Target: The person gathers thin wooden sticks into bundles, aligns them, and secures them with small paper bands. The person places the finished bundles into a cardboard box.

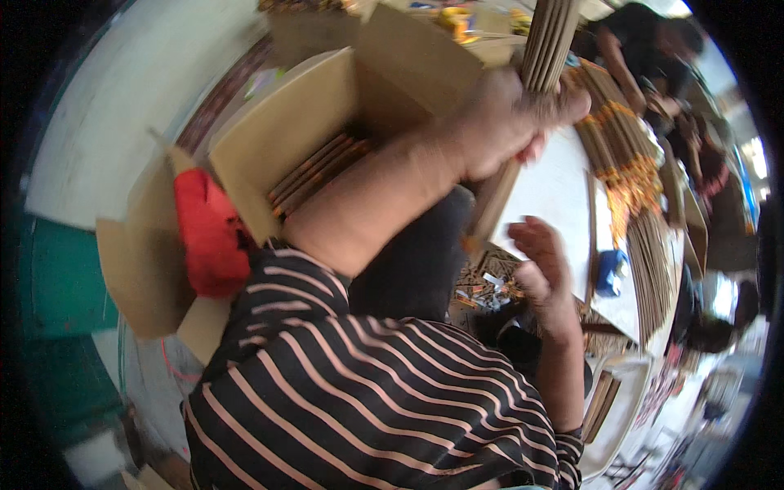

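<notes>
My left hand (518, 122) is closed around a bundle of long, thin brown sticks (551, 41). The bundle stands steeply, and its lower part runs down below the fist. My left forearm passes over an open cardboard box (282, 114), where more brown sticks (318, 171) with orange bands lie. Lower and to the right, my right hand (543, 265) is empty, its fingers apart and a little blurred. It is beside the white table's edge, separate from the bundle.
On the white table (551, 196) lie rows of brown sticks with orange ends (625, 159) and a blue object (611, 272). A red cloth (208, 233) hangs at the box's left. Scraps (490, 282) lie below the table. Another person (645, 49) sits at the far right.
</notes>
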The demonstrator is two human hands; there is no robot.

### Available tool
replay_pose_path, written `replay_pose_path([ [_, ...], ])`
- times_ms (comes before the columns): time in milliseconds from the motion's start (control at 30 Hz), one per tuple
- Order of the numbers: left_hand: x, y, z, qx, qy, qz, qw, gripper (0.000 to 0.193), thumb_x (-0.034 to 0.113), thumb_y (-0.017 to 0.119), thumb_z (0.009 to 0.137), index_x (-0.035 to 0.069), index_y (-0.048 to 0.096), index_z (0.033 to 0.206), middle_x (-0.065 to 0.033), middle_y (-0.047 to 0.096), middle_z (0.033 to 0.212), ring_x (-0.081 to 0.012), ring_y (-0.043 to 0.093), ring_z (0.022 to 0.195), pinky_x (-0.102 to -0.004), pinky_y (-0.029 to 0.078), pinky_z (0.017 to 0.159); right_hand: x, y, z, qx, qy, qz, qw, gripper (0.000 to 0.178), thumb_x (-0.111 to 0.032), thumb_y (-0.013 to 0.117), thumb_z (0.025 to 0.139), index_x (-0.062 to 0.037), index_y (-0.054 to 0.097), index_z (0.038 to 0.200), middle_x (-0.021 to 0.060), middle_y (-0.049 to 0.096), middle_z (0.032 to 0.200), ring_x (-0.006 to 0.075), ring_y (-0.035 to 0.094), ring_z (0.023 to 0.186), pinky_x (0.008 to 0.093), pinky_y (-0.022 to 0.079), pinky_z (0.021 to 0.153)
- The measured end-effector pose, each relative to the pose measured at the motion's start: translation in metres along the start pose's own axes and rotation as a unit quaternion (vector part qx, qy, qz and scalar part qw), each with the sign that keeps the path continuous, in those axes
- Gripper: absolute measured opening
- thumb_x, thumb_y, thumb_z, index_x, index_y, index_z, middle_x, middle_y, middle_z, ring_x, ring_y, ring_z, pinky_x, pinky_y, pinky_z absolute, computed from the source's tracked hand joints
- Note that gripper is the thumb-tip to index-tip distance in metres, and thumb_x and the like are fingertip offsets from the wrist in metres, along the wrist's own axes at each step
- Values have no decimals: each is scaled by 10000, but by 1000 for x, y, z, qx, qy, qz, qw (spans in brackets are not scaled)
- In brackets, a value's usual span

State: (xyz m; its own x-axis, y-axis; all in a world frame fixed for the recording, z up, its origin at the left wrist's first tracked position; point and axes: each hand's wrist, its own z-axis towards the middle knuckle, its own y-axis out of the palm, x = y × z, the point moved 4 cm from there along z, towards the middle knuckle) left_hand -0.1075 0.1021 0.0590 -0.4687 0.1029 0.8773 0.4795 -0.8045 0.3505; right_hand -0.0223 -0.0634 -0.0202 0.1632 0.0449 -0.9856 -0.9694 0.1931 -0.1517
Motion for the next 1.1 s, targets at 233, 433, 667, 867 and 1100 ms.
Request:
replay_pose_path([
  [233, -15, -253, -44, 197, -103, 554, 802, 705, 484, 660, 751, -55, 469, 1164, -173, 590, 939, -237, 586, 884, -361, 464, 796, 18, -21, 0, 104, 111, -42, 987, 287, -180, 580, 877, 35, 538, 1061, 113, 617, 909, 194, 597, 863, 326, 470, 827],
  [433, -153, -345, -121, 180, -399, 513, 738, 378, 139, 506, 791, -38, 465, 1121, -253, 537, 1088, -354, 523, 1050, -397, 401, 886, 44, -45, 3, 118, 174, -103, 972, 248, -176, 569, 885, 32, 556, 1017, 102, 628, 859, 168, 601, 812, 298, 477, 781],
  [667, -231, -409, -164, 166, -466, 555, 669, 483, 102, 446, 845, 37, 352, 1315, -240, 463, 1241, -331, 494, 1113, -398, 407, 884, 48, -58, 0, 137, 240, -115, 954, 276, -217, 611, 864, 28, 561, 983, 90, 623, 872, 143, 578, 822, 262, 448, 778],
  [867, -264, -414, -173, 83, -535, 546, 639, 518, 203, 436, 911, 96, 273, 1391, -196, 351, 1376, -347, 371, 1243, -399, 309, 1024, 59, -63, -7, 165, 289, -124, 935, 207, -137, 576, 877, 41, 570, 983, 94, 628, 866, 140, 580, 806, 258, 462, 738],
  [1100, -287, -452, -210, 209, -464, 347, 788, 434, 188, 326, 942, 78, 345, 1361, -154, 405, 1335, -295, 397, 1206, -353, 311, 1002, 43, -67, 16, 141, 307, -195, 921, 219, -165, 589, 870, 25, 592, 980, 79, 627, 864, 131, 585, 803, 247, 472, 720],
])
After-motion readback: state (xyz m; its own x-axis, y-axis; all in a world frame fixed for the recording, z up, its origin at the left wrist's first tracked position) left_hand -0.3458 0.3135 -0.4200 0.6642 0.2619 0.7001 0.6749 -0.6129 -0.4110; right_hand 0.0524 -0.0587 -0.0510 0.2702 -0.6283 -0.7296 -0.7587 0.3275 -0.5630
